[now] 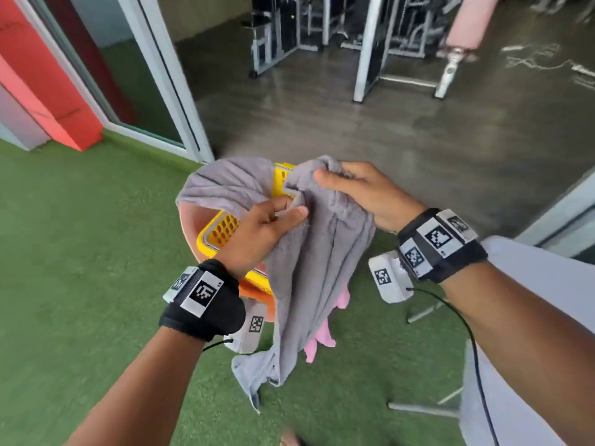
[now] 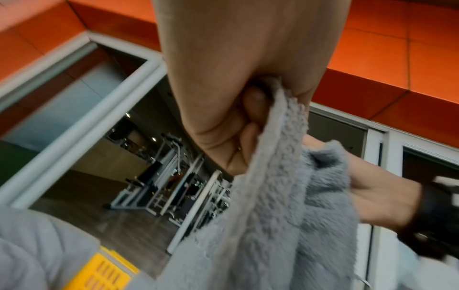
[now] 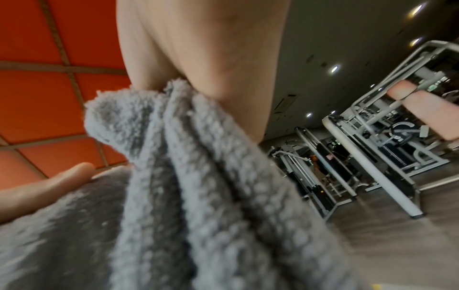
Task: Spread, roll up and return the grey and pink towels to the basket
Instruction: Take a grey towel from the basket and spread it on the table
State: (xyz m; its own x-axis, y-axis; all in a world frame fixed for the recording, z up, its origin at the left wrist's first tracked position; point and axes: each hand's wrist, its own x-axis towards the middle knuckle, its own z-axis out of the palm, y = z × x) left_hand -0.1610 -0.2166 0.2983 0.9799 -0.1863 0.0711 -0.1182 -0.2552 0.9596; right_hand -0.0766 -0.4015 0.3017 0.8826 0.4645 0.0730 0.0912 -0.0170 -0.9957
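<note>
Both forearms reached forward from the lower edge of the head view, each wearing a black wrist strap with printed square markers. Just beyond the straps, the left hand [image 1: 257, 233] pinched a fold of the grey towel [image 1: 309, 284] between thumb and curled fingers; the left wrist view confirmed the cloth's hemmed edge tucked into that closed grip. Across from it and slightly farther out, the right hand [image 1: 363, 194] gripped a bunched upper corner of the same towel, fingers wrapped over the gathered cloth, as the right wrist view also showed.

From the two hands the grey towel hung down in long folds over the green turf [image 1: 80, 252], its lower end loose and crumpled near the person. One flap of it stretched away from the hands and lay draped over the far rim of the yellow basket [image 1: 222, 230], which sat directly behind the towel on the left-hand side. A pink towel [image 1: 322, 336] peeked out from behind the grey towel's hanging folds, on the right-hand side; whether it lay inside the basket or hung over its edge could not be told.

Beyond the basket, the turf gave way to a dark polished floor [image 1: 354, 123], with white-framed gym machines [image 1: 370, 43] standing at the far end.
</note>
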